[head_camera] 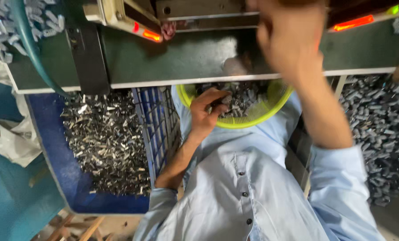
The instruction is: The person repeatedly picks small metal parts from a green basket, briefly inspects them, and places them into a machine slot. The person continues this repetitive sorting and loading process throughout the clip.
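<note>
**Small metal parts picked from a basket**

The left hand (207,109) is dipped into the yellow-green basket (271,112) on the lap, its fingers (221,103) closed around small metal parts (246,100). The right hand (293,38) is raised, blurred, at the green bench (181,56); its fingers' spread cannot be told. More parts are heaped in the blue bin (105,138).

hands 2: left hand (207,110), right hand (291,38) | yellow basket (253,121) 1 | blue crate (157,120) 1 | red lights (151,35) 2

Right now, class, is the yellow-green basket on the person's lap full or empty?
Partly full. The yellow-green basket holds a heap of small grey metal pieces, and the left hand reaches into them.
</note>
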Action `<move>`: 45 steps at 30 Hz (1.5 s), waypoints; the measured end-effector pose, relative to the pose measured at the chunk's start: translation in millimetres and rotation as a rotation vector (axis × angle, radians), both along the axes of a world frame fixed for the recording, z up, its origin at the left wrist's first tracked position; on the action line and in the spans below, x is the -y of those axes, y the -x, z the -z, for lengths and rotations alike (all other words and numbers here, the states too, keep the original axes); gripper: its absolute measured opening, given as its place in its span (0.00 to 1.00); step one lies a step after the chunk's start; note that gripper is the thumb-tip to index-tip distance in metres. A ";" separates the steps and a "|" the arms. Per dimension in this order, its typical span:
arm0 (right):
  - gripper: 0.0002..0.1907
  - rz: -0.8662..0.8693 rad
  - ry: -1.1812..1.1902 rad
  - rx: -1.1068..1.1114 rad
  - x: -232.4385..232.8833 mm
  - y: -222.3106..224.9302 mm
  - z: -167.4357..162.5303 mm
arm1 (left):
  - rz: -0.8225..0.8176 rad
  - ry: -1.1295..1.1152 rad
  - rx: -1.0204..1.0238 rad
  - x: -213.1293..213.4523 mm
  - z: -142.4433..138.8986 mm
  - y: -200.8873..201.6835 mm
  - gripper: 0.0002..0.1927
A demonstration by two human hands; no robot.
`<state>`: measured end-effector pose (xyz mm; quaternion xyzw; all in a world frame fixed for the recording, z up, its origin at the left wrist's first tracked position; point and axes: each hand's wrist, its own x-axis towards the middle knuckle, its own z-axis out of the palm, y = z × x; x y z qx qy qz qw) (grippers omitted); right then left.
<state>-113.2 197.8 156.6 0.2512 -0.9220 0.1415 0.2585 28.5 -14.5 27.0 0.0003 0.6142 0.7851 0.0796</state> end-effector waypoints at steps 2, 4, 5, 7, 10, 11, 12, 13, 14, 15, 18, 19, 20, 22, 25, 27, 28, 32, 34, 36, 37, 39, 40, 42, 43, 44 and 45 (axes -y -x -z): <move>0.12 -0.053 0.141 0.021 13.6 -39.5 -14.3 | -0.026 -0.007 0.004 -1.0 -9.5 4.9 0.24; 0.12 -0.156 0.386 0.125 33.5 -77.0 -4.4 | -0.052 0.018 -0.015 0.0 -19.0 5.1 0.27; 0.13 -0.208 0.510 0.188 39.1 -92.1 5.7 | -0.052 0.039 -0.048 0.5 -22.7 4.2 0.26; 0.16 -0.121 0.619 0.522 45.8 -116.4 31.3 | -0.020 0.102 -0.116 1.6 -27.2 0.6 0.24; 0.08 0.031 0.887 0.522 42.4 -141.1 63.3 | 0.144 -0.095 0.005 -1.3 -27.8 -4.7 0.24; 0.08 0.030 0.909 0.509 39.9 -147.3 70.8 | 0.136 -0.080 0.020 -3.7 -27.6 -6.1 0.20; 0.09 0.030 0.928 0.490 36.6 -153.1 76.3 | 0.130 -0.069 0.031 -6.1 -27.4 -6.5 0.16; 0.09 0.022 0.944 0.461 32.8 -155.8 81.6 | 0.122 -0.058 0.029 -8.8 -27.4 -5.6 0.13; 0.10 0.052 1.020 0.514 29.5 -158.6 85.6 | 0.103 0.070 -0.094 -11.3 -28.1 -3.8 0.12; 0.11 0.085 1.099 0.577 26.5 -161.1 89.0 | 0.080 0.201 -0.207 -13.0 -29.4 -1.3 0.11; 0.13 0.056 1.427 0.738 20.2 -161.0 101.6 | -0.060 0.399 -0.584 -15.5 -36.9 10.0 0.13; 0.12 0.017 1.552 0.774 18.7 -158.7 106.5 | -0.116 0.432 -0.732 -15.1 -40.1 15.1 0.14; 0.14 0.009 1.529 0.791 17.6 -156.0 111.6 | -0.155 0.533 -0.848 -14.0 -43.7 19.2 0.15; 0.16 0.011 1.491 0.829 17.5 -151.8 120.7 | -0.221 0.733 -1.070 -10.1 -52.2 25.0 0.17; 0.15 -0.075 1.777 0.948 22.8 -149.3 129.0 | -0.132 0.824 -1.035 0.2 -67.1 27.7 0.17; 0.17 -0.054 1.940 1.021 30.6 -152.2 128.6 | -0.022 0.851 -1.092 11.3 -76.7 31.0 0.17; 0.18 -0.041 2.020 1.060 34.9 -153.4 127.1 | 0.031 0.863 -1.117 16.8 -81.4 32.9 0.17; 0.16 -0.151 1.983 0.880 44.8 -145.3 118.6 | 0.099 0.955 -1.300 29.2 -94.3 50.2 0.16; 0.16 -0.209 1.936 0.755 42.3 -135.1 116.1 | 0.078 1.094 -1.406 27.0 -99.3 55.7 0.10; 0.17 -0.125 1.836 0.740 35.1 -126.5 115.7 | 0.114 1.200 -1.258 22.0 -103.6 57.1 0.10; 0.17 -0.082 1.784 0.729 31.5 -125.8 115.6 | 0.133 1.247 -1.185 19.9 -105.4 56.9 0.11; 0.19 -0.048 1.630 0.711 29.5 -129.1 117.2 | 0.170 1.182 -1.132 17.2 -108.9 55.3 0.13; 0.21 -0.031 1.555 0.704 30.1 -132.5 118.0 | 0.190 1.151 -1.104 17.5 -110.6 54.5 0.14; 0.18 0.034 1.631 0.748 37.4 -140.7 119.4 | 0.242 1.154 -1.063 20.1 -115.2 50.8 0.15; 0.17 0.064 1.666 0.770 41.4 -142.5 119.4 | 0.265 1.156 -1.042 22.7 -117.8 48.6 0.15; 0.17 0.035 1.688 0.705 45.1 -141.9 119.2 | 0.284 1.182 -1.024 25.6 -120.2 46.2 0.17; 0.17 0.001 1.710 0.637 43.3 -139.8 116.8 | 0.301 1.212 -1.009 30.1 -122.8 43.5 0.18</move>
